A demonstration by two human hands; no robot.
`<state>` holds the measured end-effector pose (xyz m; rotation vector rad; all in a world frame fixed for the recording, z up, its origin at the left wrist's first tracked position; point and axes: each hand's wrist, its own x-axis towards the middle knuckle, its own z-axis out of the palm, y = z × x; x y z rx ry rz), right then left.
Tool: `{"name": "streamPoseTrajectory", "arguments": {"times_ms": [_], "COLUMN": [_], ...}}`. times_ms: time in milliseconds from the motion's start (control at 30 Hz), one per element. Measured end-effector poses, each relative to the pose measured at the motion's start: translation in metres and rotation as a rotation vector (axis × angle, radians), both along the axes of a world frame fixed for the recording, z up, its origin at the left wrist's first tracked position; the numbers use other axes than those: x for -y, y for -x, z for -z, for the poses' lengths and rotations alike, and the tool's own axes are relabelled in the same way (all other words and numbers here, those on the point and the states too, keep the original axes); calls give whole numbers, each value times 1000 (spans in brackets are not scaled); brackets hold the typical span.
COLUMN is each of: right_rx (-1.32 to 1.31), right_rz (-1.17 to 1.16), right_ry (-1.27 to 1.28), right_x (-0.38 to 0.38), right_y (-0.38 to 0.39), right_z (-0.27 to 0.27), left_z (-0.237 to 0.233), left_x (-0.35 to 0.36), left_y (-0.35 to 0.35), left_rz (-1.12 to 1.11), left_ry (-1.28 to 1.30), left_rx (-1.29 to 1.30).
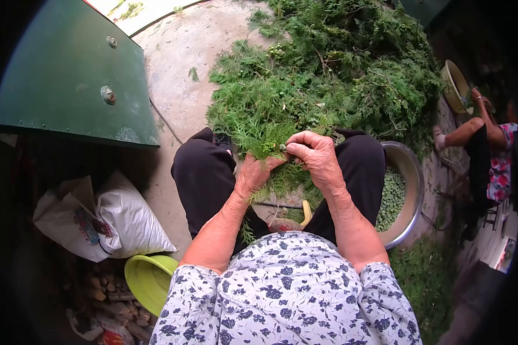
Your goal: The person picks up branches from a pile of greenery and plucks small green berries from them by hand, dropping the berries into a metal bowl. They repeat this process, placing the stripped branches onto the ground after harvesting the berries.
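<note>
Between my knees, my left hand (255, 173) is closed around a leafy green conifer sprig (258, 138), its feathery tips pointing away from me. My right hand (319, 158) pinches a small round green cone (282, 148) between thumb and forefinger, right at the sprig. A large heap of cut conifer branches (334, 75) lies on the floor just beyond both hands. Beside my right knee stands a wide metal basin (411, 198), partly filled with small green cones (390, 198).
A green metal box (63, 75) stands at the left. Below it are white sacks (132, 213), a lime-green basin (141, 282) and chopped firewood (118, 310). At the far right another person (498, 149) sits near a pale yellow basin (454, 86).
</note>
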<state>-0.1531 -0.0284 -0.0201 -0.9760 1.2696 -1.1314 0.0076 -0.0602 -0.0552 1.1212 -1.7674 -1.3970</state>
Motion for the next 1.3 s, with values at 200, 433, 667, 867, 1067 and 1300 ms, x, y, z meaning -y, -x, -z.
{"name": "streamPoseTrajectory", "arguments": {"times_ms": [200, 433, 667, 867, 1067, 1300], "right_rx": [741, 529, -49, 556, 701, 316], "right_rz": [87, 80, -44, 113, 94, 314], "right_ry": [-152, -142, 15, -239, -274, -121], "right_x": [0, 2, 2, -1, -7, -14], "right_y": [0, 1, -3, -2, 1, -16], "right_z": [16, -3, -5, 14, 18, 13], "left_z": [-10, 0, -4, -13, -10, -1], "left_x": [-1, 2, -5, -3, -6, -6], "left_y": [0, -1, -2, 4, 2, 2], "left_rz": [-102, -55, 73, -48, -29, 80], "left_ry": [-350, 50, 412, -40, -56, 52], "left_rx": [-241, -6, 294, 8, -64, 2]}}
